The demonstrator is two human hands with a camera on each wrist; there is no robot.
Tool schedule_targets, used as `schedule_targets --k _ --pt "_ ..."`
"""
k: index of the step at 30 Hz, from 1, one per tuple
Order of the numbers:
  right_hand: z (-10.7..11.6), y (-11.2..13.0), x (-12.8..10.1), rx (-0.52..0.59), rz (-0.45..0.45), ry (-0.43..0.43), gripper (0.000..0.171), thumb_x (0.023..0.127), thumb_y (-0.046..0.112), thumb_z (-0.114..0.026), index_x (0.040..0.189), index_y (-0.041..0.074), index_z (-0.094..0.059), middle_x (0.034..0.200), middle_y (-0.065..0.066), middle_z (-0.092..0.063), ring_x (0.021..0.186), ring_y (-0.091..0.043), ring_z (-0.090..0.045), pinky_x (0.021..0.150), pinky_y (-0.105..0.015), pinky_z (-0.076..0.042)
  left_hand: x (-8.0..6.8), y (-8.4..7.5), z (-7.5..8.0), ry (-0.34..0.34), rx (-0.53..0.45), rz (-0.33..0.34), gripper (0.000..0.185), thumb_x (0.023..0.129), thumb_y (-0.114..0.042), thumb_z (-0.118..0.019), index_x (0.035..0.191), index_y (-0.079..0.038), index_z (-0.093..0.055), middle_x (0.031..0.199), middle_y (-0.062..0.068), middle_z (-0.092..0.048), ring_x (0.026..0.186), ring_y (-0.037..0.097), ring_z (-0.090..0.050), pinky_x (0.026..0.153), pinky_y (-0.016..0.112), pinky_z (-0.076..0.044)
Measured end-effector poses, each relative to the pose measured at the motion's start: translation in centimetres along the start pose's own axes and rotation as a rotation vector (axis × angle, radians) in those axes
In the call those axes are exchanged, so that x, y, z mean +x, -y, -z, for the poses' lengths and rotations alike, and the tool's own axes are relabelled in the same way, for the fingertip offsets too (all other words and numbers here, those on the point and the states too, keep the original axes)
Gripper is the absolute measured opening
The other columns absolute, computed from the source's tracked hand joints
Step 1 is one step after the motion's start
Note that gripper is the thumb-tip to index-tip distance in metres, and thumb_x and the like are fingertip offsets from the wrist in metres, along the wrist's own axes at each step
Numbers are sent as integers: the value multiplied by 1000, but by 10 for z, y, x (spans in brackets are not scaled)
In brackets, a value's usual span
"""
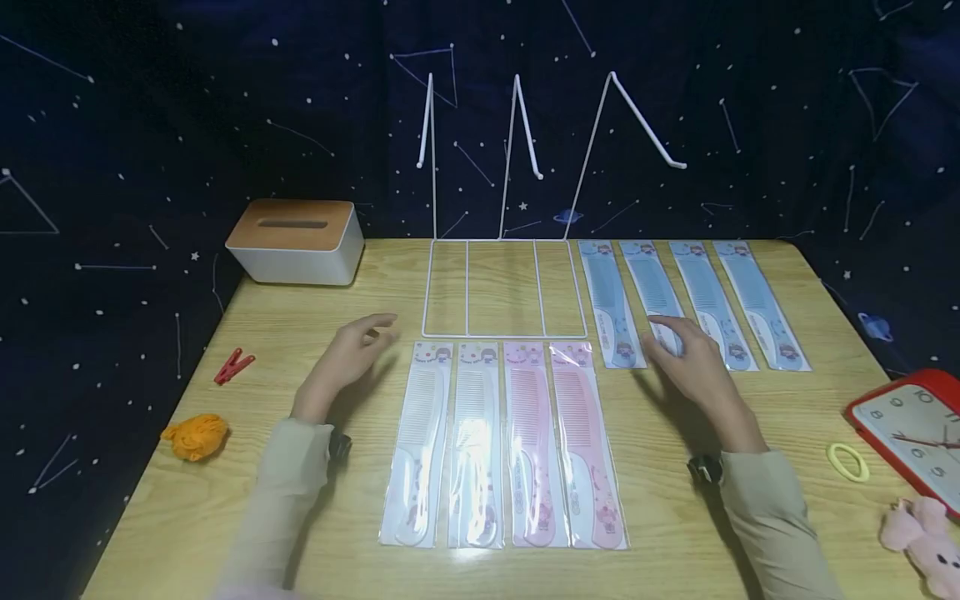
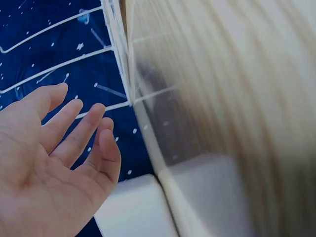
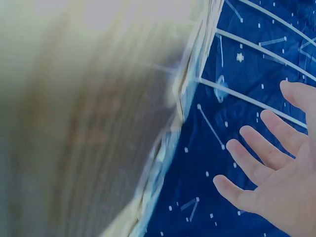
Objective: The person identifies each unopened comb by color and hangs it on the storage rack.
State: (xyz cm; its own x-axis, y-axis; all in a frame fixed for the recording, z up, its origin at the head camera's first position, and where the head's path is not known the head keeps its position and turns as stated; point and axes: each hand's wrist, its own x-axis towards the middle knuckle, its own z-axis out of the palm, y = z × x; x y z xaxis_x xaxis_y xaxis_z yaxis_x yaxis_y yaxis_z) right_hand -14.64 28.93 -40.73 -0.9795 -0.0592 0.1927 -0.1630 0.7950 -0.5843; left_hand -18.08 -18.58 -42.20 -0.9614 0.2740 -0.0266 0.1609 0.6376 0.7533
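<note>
My left hand hovers over the table with relaxed fingers and holds nothing, left of a white wire rack. Two white packaged combs and two pink packaged combs lie side by side in front of the rack, between my hands. To the right of the rack lies a row of several blue packaged combs. Above the front ends of those blue combs is my right hand, its fingers loosely bent around nothing. Both wrist views show the left palm and right palm bare.
The rack's three prongs rise against a dark starry cloth. A tissue box stands at the back left, with a red clip and an orange bundle nearer. At right are a red clock, yellow ring and pink plush toy.
</note>
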Motion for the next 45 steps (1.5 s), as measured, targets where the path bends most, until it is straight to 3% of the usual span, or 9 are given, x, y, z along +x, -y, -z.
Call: schedule_targets --k 6,12,18,24,28,32,40,45 --pt "-6 6 -9 84 1 60 42 95 27 -58 125 -3 -56 126 -27 -55 116 -43 -49 97 -61 -36 16 1 -8 50 -8 -38 39 98 -22 -53 132 -3 -53 128 17 -58 109 34 -57 93 48 -47" --pt "-17 11 -19 169 39 139 35 95 22 -60 119 -3 -59 119 -23 -60 104 -37 -57 93 -56 -45 32 2 -16 83 -4 -56 35 95 -18 -58 125 0 -58 120 18 -63 114 33 -56 102 47 -41" --pt "-24 19 -28 175 7 219 36 94 23 -61 119 -2 -60 120 -21 -61 101 -35 -61 88 -49 -50 42 4 -21 106 -13 -41 34 94 -17 -60 123 -1 -60 118 16 -63 114 31 -56 104 47 -39" --pt "-33 27 -35 178 8 296 42 91 24 -65 122 -2 -58 109 -18 -65 98 -32 -62 88 -47 -50 48 5 -23 130 -46 -1 36 93 -17 -62 125 -1 -59 114 15 -64 105 28 -57 94 42 -47" --pt "-39 31 -39 122 60 340 47 87 25 -69 123 -2 -57 109 -17 -61 93 -27 -56 81 -42 -49 52 6 -25 134 -52 4 38 92 -17 -63 126 -1 -58 110 14 -64 100 26 -57 86 37 -50" --pt "-44 34 -42 58 126 346 53 83 27 -73 123 -2 -56 113 -19 -56 91 -26 -51 79 -40 -45 54 6 -26 131 -41 8 39 91 -17 -64 126 0 -58 108 14 -64 99 26 -57 88 37 -50" --pt "-52 42 -48 -81 103 368 68 77 45 -75 130 8 -54 134 -33 -41 118 -48 -39 95 -64 -35 57 4 -27 125 5 16 37 91 -16 -64 124 1 -60 109 15 -64 103 28 -57 93 40 -48" --pt "-55 48 -51 -150 86 384 79 71 56 -75 134 13 -53 140 -37 -31 117 -48 -35 95 -64 -31 58 4 -27 123 -2 33 38 91 -16 -65 124 0 -59 111 16 -63 105 28 -57 94 40 -48"
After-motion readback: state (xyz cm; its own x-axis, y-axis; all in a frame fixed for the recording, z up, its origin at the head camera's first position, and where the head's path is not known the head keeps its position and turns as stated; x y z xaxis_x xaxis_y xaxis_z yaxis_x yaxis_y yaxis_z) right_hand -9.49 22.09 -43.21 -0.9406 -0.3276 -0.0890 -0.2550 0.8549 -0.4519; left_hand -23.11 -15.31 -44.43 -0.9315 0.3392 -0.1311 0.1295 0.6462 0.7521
